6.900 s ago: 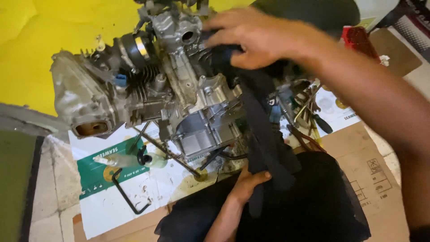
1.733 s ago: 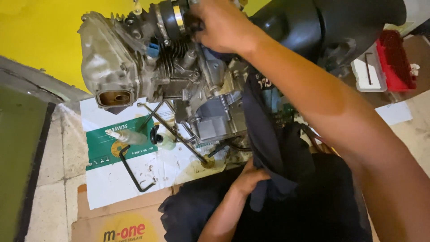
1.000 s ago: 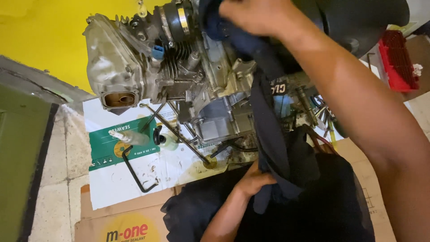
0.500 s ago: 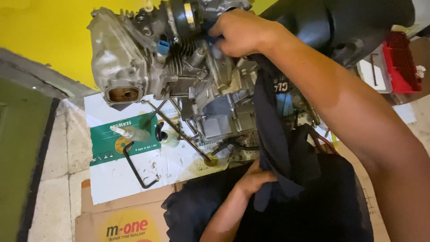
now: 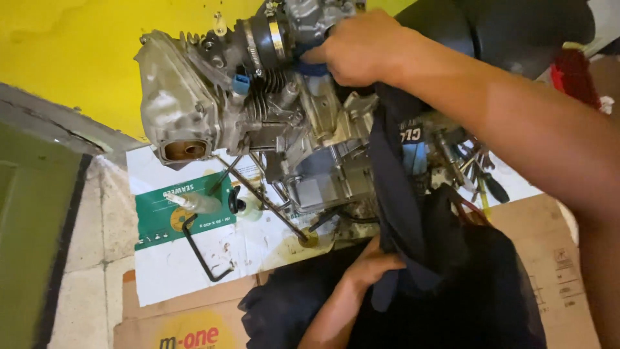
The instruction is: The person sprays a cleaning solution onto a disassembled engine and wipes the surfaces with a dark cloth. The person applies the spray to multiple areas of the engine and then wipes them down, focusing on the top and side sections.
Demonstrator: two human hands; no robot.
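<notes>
**Observer 1:** Yellow wall (image 5: 71, 52) behind, tiled floor (image 5: 97, 213) below, covered with flattened cardboard (image 5: 555, 258) and a white-and-green printed sheet (image 5: 187, 258). Grey engine (image 5: 258, 123) sits on the sheet, its open port facing lower left, cooling fins and a black rubber intake sleeve with a metal clamp (image 5: 268, 39) up top.

**Observer 2:** Hands?

**Observer 1:** Right hand (image 5: 358, 48) at the top of the engine, just beside the clamped sleeve. Fingers curled together, clamped on a dark cloth (image 5: 400, 200) pressed against the metal. The cloth hangs from that grip down the engine's right side to the floor.

**Observer 2:** And the left?

**Observer 1:** Left hand (image 5: 371, 268) low, near the engine's base, fingers closed on the cloth's lower part where it bunches into a dark heap.

**Observer 2:** Loose items?

**Observer 1:** Black bent rod (image 5: 197, 249) lying on the sheet below the port. Long thin studs (image 5: 261, 194) slanting from the engine down to the sheet. Several screwdrivers and hand tools (image 5: 478, 174) on the floor to the engine's right, partly hidden by the cloth. Red object (image 5: 571, 77) at far right, blurred; kind unclear.
</notes>
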